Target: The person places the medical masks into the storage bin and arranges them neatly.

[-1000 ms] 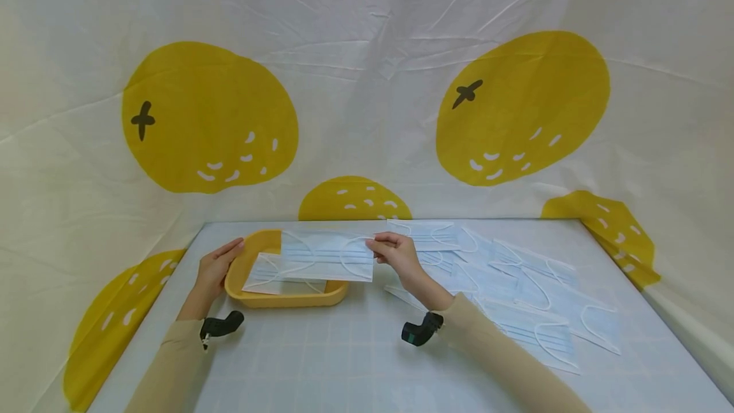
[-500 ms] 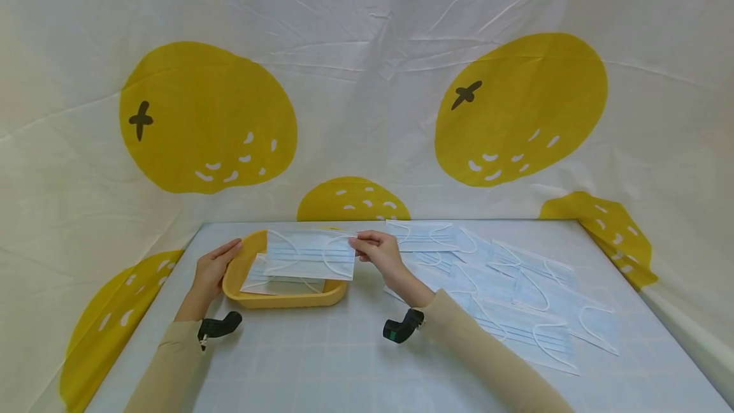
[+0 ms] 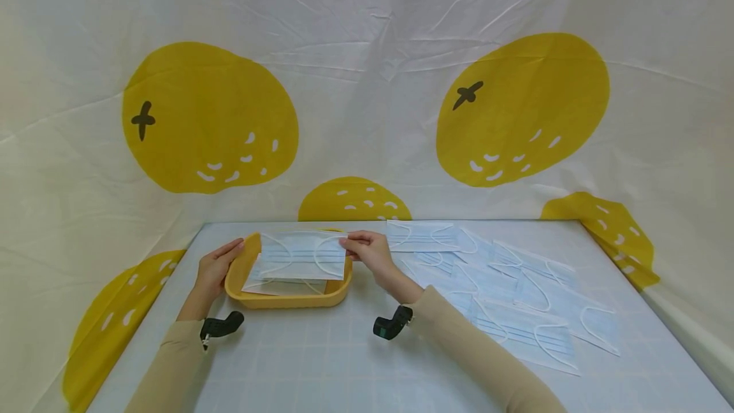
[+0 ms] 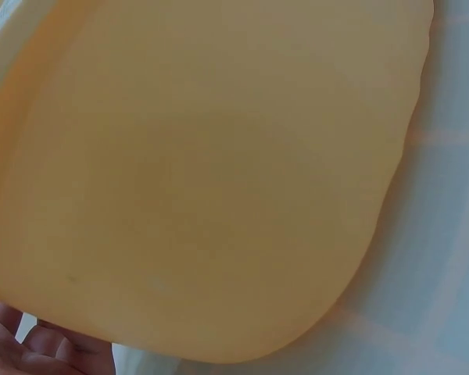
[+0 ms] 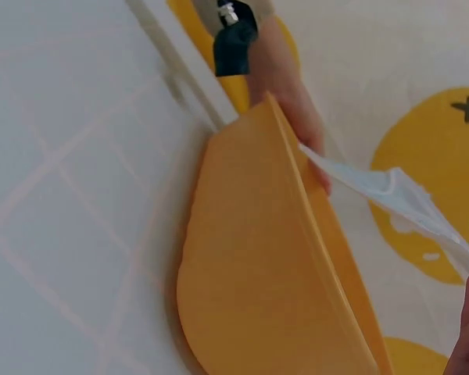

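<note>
My right hand (image 3: 371, 255) pinches a pale blue pleated face mask (image 3: 301, 256) by its right edge, thumb in front. The mask hangs over the yellow tray (image 3: 287, 302), its white ear loops facing me. Beneath it, another face mask (image 3: 265, 287) lies inside the tray, partly covered. At the tray's left end, my left hand (image 3: 213, 271) holds the rim. The left wrist view is mostly filled by the tray's outer wall (image 4: 219, 195), with bent fingers (image 4: 51, 348) at the lower left. In the right wrist view, the held mask (image 5: 399, 191) reaches across the tray's rim.
Several face masks (image 3: 533, 327) lie spread and overlapping on the right side of the table (image 3: 321, 362). Behind the table hangs a white cloth (image 3: 367, 113) printed with large yellow fruit. A black wrist camera (image 3: 393, 322) is strapped on each arm.
My right hand has moved left, carrying the pinched mask farther over the tray, so it covers more of the mask inside. The left hand stays at the tray's end.
</note>
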Action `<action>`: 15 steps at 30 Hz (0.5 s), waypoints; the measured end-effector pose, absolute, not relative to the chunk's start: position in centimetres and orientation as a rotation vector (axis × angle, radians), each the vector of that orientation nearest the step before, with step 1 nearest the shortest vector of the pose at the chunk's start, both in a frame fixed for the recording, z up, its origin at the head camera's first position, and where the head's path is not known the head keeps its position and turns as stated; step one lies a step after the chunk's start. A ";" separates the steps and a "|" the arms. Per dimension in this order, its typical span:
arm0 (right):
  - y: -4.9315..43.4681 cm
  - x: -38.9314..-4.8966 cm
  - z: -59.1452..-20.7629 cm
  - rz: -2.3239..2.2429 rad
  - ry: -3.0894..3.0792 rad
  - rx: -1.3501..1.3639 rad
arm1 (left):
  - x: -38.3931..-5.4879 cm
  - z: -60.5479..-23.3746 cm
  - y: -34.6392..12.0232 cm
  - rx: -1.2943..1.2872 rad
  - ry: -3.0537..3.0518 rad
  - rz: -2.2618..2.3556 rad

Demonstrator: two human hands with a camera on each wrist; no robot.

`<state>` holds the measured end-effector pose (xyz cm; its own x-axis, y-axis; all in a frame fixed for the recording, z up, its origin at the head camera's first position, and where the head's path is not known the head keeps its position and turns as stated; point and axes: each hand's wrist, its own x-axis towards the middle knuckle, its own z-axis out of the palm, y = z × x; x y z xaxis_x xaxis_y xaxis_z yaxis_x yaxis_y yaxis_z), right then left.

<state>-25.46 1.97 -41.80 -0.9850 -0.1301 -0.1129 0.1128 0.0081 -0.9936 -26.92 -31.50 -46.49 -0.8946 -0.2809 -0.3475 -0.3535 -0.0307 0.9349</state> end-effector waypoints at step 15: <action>-0.4 -25.9 -42.4 -2.072 2.107 0.010 | -26.9 -46.4 -31.2 -0.751 2.174 2.105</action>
<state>-25.86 -0.36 -42.43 -0.9827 -0.1247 -0.1368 0.1347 0.0253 -0.9906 -26.88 -31.19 -46.36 -0.8838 -0.3196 -0.3418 -0.3517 -0.0279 0.9357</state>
